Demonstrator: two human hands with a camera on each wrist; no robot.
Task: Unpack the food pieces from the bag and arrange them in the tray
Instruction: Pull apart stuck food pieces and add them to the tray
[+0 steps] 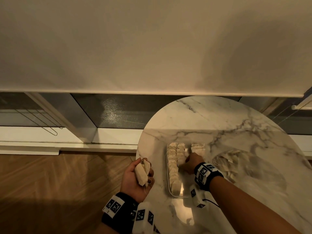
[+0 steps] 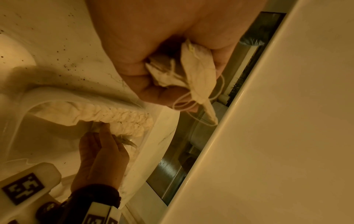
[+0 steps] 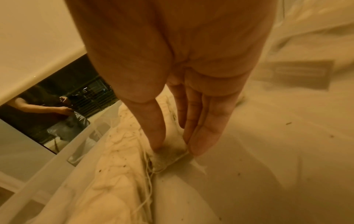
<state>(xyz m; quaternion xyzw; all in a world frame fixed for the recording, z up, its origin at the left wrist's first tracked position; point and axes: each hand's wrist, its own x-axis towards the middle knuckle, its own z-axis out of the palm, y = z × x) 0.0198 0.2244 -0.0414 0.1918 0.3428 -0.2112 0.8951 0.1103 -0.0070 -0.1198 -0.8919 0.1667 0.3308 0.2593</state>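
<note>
The pale food pieces are small paper sachets with strings. My left hand (image 1: 137, 178) grips a bunch of sachets (image 1: 142, 171) (image 2: 193, 75) at the table's left edge, off to the left of the tray. The clear plastic tray (image 1: 168, 188) holds two long rows of sachets (image 1: 173, 164) and a short stack (image 1: 198, 146) at its far right. My right hand (image 1: 190, 162) (image 3: 172, 150) reaches into the tray beside the rows, thumb and fingers pinching one sachet (image 3: 168, 159) down against the tray floor. The crumpled clear bag (image 1: 234, 161) lies right of the tray.
The tray and bag sit on a round marble table (image 1: 219, 119) with a wooden floor (image 1: 59, 183) to its left. A window sill and glass run behind it under a lowered white blind (image 1: 152, 48). Dark crumbs dot the tabletop (image 2: 63, 50).
</note>
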